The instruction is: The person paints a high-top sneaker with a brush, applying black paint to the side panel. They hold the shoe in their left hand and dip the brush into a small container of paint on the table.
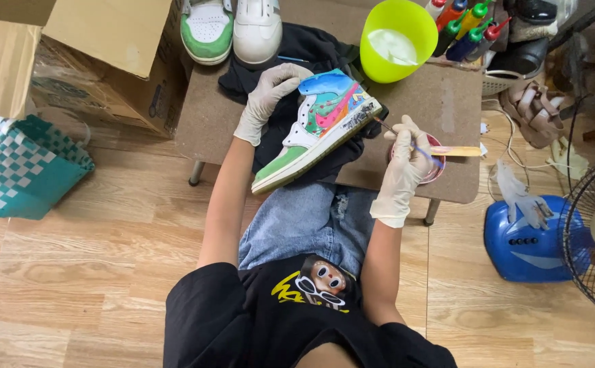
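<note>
A high-top sneaker [318,126] painted in blue, pink and green, with a green toe, lies tilted over a black cloth [311,48] on a low brown table [440,102]. My left hand [270,92], in a white glove, grips the shoe's upper end. My right hand [404,160], also gloved, pinches a thin paintbrush [386,127]. The brush tip rests at the shoe's upper right edge. Under my right hand sits a small pink cup [435,167] with a flat wooden stick [457,151] across it.
A lime-green bowl [398,37] and several paint bottles [464,27] stand at the table's far side. A green-and-white sneaker pair [232,27] lies beyond the cloth. Cardboard boxes [106,54] and a teal woven basket [25,167] sit left. A blue fan [549,238] stands right.
</note>
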